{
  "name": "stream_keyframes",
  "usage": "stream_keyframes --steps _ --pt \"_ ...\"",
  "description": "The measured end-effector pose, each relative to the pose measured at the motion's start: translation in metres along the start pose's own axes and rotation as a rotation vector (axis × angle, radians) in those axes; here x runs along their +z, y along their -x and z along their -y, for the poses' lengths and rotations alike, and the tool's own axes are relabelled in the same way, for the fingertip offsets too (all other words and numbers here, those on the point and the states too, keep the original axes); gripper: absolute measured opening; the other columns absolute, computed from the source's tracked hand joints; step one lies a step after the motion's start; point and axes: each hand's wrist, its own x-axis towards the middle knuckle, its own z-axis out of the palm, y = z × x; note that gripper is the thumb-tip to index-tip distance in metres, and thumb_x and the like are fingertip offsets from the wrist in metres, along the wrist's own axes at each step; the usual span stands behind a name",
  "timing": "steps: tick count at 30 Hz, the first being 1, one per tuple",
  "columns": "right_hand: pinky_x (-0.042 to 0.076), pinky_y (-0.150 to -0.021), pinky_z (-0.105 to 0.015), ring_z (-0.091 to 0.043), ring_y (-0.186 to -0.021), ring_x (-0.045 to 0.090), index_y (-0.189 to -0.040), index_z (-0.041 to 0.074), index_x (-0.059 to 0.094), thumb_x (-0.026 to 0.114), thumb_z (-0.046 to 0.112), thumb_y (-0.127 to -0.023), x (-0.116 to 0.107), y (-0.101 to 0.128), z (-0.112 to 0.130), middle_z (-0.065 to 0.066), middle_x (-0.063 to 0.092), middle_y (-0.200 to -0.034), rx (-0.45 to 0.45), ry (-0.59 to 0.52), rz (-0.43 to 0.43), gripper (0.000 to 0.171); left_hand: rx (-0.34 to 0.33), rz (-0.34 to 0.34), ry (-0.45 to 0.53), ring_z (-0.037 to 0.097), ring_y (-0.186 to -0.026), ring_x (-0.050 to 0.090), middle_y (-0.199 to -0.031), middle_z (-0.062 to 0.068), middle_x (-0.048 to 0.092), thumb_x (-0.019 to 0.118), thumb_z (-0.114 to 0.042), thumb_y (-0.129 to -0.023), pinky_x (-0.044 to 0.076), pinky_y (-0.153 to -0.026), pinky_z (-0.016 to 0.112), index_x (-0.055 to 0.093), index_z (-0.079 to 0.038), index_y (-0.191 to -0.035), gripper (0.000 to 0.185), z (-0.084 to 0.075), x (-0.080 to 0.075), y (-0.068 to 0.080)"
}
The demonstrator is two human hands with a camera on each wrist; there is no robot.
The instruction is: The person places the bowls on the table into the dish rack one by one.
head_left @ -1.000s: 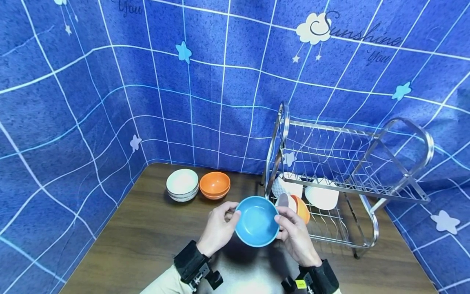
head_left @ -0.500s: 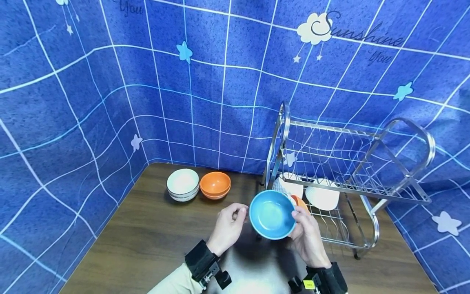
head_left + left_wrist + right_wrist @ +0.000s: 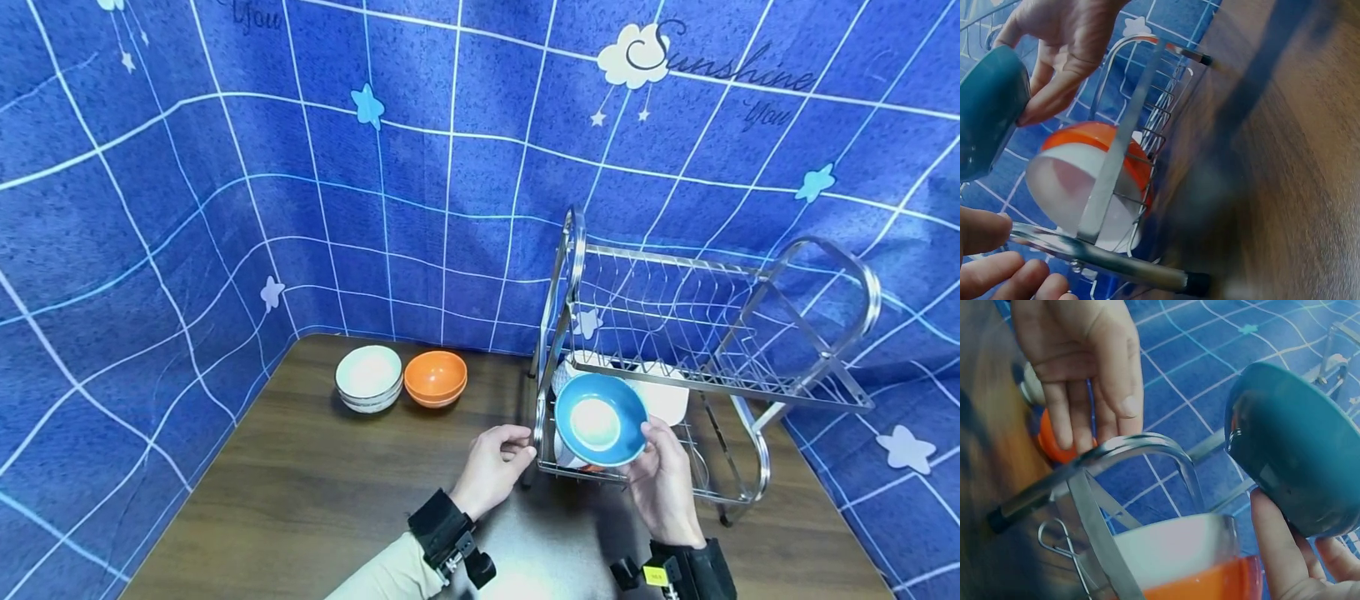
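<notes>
A blue bowl (image 3: 600,419) is held by my right hand (image 3: 666,479), its thumb on the rim and its fingers beneath. The bowl overlaps the lower tier of a metal dish rack (image 3: 652,383) in the head view. My left hand (image 3: 498,468) is at the rack's left end post (image 3: 1116,262), fingertips right by the tube, holding nothing. A white bowl (image 3: 1060,181) and an orange bowl (image 3: 1082,132) stand on edge, nested, in the lower tier. The blue bowl mostly hides them in the head view.
On the wooden table (image 3: 300,475), stacked white bowls (image 3: 369,372) and stacked orange bowls (image 3: 435,377) stand at the back left. More white dishes (image 3: 667,396) sit in the rack's lower tier. A blue curtain (image 3: 375,208) hangs behind.
My left hand has let go of the blue bowl and moved right to the rack's end post. My right hand has carried the bowl right and slightly up, in front of the lower tier.
</notes>
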Motion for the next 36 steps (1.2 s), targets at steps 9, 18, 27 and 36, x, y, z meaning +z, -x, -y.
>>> stream_keyframes --steps 9,18,27,36 --pt "0.052 -0.088 -0.036 -0.019 -0.105 0.062 -0.118 0.012 0.045 0.048 0.021 -0.100 -0.008 -0.003 0.009 -0.011 0.044 -0.129 -0.008 -0.075 -0.151 0.020 -0.033 -0.003 0.006 0.012 -0.079 0.066 -0.090 0.003 0.068 0.067 -0.005 -0.087 0.054 -0.071 0.023 0.069 -0.004 -0.102 0.015 0.004 0.010 -0.003" --pt "0.050 -0.091 -0.044 -0.023 -0.106 0.061 -0.113 0.009 0.050 0.054 0.014 -0.098 -0.018 -0.006 0.012 -0.011 0.052 -0.122 -0.053 -0.231 -0.161 0.016 -0.022 -0.009 0.024 0.013 -0.072 0.067 -0.086 0.004 0.068 0.067 -0.002 -0.085 0.053 -0.064 0.021 0.068 -0.003 -0.093 0.008 0.011 0.016 -0.004" --pt "0.052 -0.087 -0.043 -0.023 -0.109 0.058 -0.120 0.007 0.048 0.059 0.013 -0.094 -0.019 -0.007 0.013 -0.013 0.039 -0.130 -0.189 -0.229 -0.307 0.029 0.006 -0.026 0.009 0.012 -0.072 0.067 -0.086 0.005 0.067 0.067 -0.001 -0.085 0.053 -0.065 0.020 0.067 -0.002 -0.093 0.007 0.012 0.019 -0.003" --pt "0.052 -0.086 -0.038 -0.032 -0.119 0.051 -0.126 0.007 0.039 0.065 0.015 -0.091 -0.022 -0.011 0.009 -0.013 0.036 -0.129 -0.330 -0.024 -0.465 0.044 0.002 -0.031 -0.003 0.014 -0.075 0.068 -0.087 0.005 0.067 0.067 -0.001 -0.085 0.053 -0.066 0.021 0.067 -0.001 -0.094 0.008 0.012 0.019 -0.003"
